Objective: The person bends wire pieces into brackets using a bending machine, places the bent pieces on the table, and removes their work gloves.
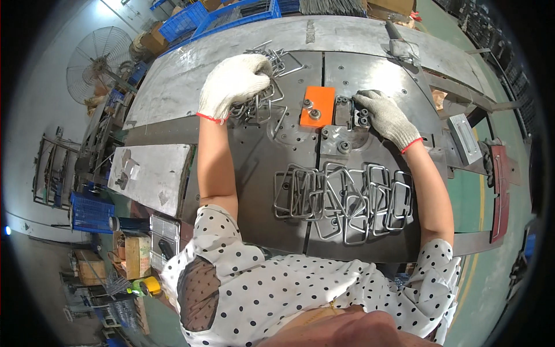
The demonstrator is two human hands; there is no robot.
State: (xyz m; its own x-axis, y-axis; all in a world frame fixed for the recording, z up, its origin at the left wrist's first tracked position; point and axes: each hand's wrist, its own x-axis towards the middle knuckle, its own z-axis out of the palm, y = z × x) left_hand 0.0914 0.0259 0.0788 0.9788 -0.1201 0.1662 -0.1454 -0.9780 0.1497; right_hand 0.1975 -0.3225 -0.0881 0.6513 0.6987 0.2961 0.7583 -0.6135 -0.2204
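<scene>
My left hand [236, 82], in a white knit glove with a red cuff edge, is closed over a pile of bent metal wire frames [260, 110]. Its curled fingertips hide what they hold. At the centre right, my gloved right hand [386, 117] reaches to a small steel fixture block [344, 110] with bolts. Its fingers bend together along the block's right side; whatever lies under them is hidden. An orange plate [315, 103] with two bolts is fixed left of the block. A lower steel plate [335, 140], also bolted, sits just nearer to me.
Several four-sided wire frames [347, 199] lie overlapping on the steel table [254, 191] close to my body. A black-handled tool [399, 41] rests at the far right. Blue crates [231, 18] stand beyond the far edge, and a large fan [98, 61] at the far left.
</scene>
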